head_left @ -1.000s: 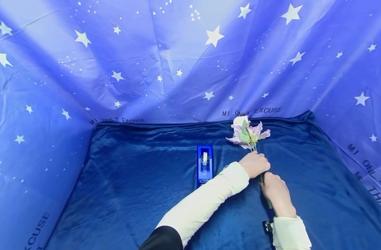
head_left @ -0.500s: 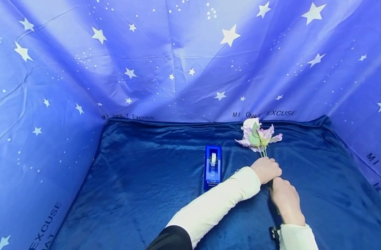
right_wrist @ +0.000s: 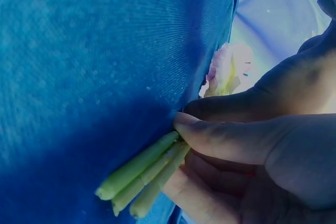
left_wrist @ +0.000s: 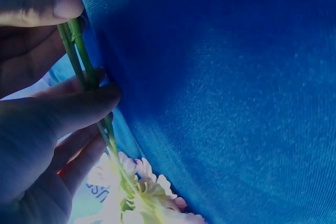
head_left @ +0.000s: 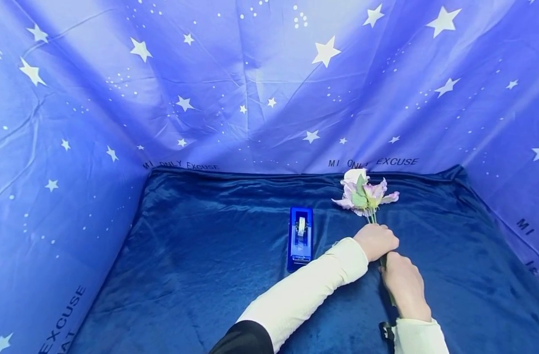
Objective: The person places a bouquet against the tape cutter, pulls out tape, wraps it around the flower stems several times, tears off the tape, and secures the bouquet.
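The bunch of flowers (head_left: 375,191), white and pale pinkish purple with a green leaf (head_left: 359,194) among the petals, was in both hands over the right part of the dark blue cloth (head_left: 207,255), its blooms turned away from the person toward the starry curtain (head_left: 269,118). The left hand (head_left: 376,242) had its grip on the stems (left_wrist: 79,43) closer to the blooms, thumb and fingers pinching them. Just beside it, nearer the person, the right hand (head_left: 405,282) also held the stems in a pinching grip; three stem ends (right_wrist: 137,167) (green, and bunched close together in the right wrist view) stuck out past its thumb. Whether the bunch touched the cloth could not be told.

To the left of both hands, near the left sleeve (head_left: 304,295), a blue tape dispenser (head_left: 301,250) sat on the cloth with a roll of tape (head_left: 301,226) in it. Neither hand touched it.

As far as could be judged, the gathering was done: the stems lay together, held at two places. No band or tape showed around their visible lengths, though fingers hid part of them, so any binding seemed undone. Releasing the bunch was likewise a step not yet taken.
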Tool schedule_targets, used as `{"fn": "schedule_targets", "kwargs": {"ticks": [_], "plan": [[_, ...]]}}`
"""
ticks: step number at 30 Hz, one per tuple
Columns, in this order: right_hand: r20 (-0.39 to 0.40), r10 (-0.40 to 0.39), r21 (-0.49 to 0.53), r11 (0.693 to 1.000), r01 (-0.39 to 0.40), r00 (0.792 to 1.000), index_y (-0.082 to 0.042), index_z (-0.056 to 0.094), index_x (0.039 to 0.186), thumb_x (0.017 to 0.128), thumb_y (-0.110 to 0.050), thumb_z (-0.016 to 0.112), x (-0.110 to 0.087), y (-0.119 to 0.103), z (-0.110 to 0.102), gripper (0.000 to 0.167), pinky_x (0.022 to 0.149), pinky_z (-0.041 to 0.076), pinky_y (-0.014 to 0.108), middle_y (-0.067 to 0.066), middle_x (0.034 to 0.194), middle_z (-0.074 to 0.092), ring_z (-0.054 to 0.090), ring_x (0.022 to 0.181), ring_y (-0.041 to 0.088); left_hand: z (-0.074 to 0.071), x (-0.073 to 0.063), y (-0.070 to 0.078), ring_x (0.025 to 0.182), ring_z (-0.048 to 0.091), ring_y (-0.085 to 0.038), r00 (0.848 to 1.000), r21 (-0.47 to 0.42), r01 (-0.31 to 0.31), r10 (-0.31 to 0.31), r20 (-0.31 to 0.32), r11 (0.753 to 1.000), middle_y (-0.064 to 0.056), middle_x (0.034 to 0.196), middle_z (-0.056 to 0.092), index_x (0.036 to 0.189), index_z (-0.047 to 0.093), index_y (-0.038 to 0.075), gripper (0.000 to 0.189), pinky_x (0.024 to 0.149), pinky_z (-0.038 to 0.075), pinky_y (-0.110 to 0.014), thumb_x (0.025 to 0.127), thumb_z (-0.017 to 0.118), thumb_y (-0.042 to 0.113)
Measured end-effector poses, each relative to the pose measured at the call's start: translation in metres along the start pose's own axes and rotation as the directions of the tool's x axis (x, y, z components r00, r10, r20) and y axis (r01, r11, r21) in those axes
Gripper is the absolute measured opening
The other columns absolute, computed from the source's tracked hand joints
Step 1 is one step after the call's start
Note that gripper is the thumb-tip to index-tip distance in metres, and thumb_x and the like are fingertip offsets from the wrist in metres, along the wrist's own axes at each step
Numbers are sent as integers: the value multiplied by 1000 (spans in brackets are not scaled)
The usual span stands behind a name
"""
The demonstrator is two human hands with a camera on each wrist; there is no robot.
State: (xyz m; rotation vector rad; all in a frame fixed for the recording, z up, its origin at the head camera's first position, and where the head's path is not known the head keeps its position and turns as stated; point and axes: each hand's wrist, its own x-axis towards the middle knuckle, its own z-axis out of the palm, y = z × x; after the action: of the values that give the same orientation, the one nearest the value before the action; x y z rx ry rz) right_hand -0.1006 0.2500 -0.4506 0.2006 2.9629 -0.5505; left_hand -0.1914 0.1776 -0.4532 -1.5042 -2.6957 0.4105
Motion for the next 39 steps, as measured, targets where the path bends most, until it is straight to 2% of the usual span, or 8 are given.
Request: {"fn": "schedule_targets", "kwargs": {"ticks": [5,9,18,24,30,35,39], "plan": [[21,-11,14,1000,10,1000,7,55,82,90,-2,60,0,-1,-3,13,56,46,54,30,77,61,60,65,45,-3,-3,-3,107,60,-3,1000,-6,-2,2,-18,1000,17,116,67,113,68,38,27,90,49,-21,103,47,24],[32,-22,11,1000,21,999,7,56,82,89,-3,61,1,-3,-2,14,57,46,55,32,78,61,61,67,47,-4,-7,-4,107,60,-3,1000,6,2,-2,-26,1000,18,115,67,112,68,38,27,88,50,-21,103,47,24],[-34,-59,18,998,60,998,13,59,85,87,-3,64,0,-7,-6,17,58,46,58,36,80,62,61,67,51,-11,-9,-7,109,59,-4,996,90,-27,35,-86,996,19,117,67,113,68,39,29,95,42,-20,104,47,22],[-17,-56,24,998,56,998,9,60,79,88,-4,64,0,-10,-10,17,55,45,54,31,74,62,61,63,46,-18,-16,-10,111,58,-4,995,130,-29,41,-89,991,20,117,67,113,67,40,29,95,42,-19,103,47,22],[19,-40,33,999,40,999,1,57,71,94,-9,55,2,-8,-16,25,55,44,51,22,68,60,59,61,38,-22,-22,-11,108,57,-4,988,158,-26,49,-147,987,21,112,69,109,70,40,28,95,42,-19,102,49,22],[19,-45,37,998,45,999,-1,59,72,95,-11,56,4,-5,-23,25,58,44,53,22,71,61,60,65,40,-29,-25,-13,106,59,-4,982,173,-6,39,-187,985,20,110,70,107,71,39,25,95,42,-19,98,54,24],[14,-47,53,998,46,999,-3,62,74,96,-15,57,5,-2,-29,25,58,44,50,20,71,62,60,65,36,-35,-27,-14,106,59,-4,976,195,10,33,-213,981,20,108,70,106,71,39,21,95,43,-19,96,57,27]]}}
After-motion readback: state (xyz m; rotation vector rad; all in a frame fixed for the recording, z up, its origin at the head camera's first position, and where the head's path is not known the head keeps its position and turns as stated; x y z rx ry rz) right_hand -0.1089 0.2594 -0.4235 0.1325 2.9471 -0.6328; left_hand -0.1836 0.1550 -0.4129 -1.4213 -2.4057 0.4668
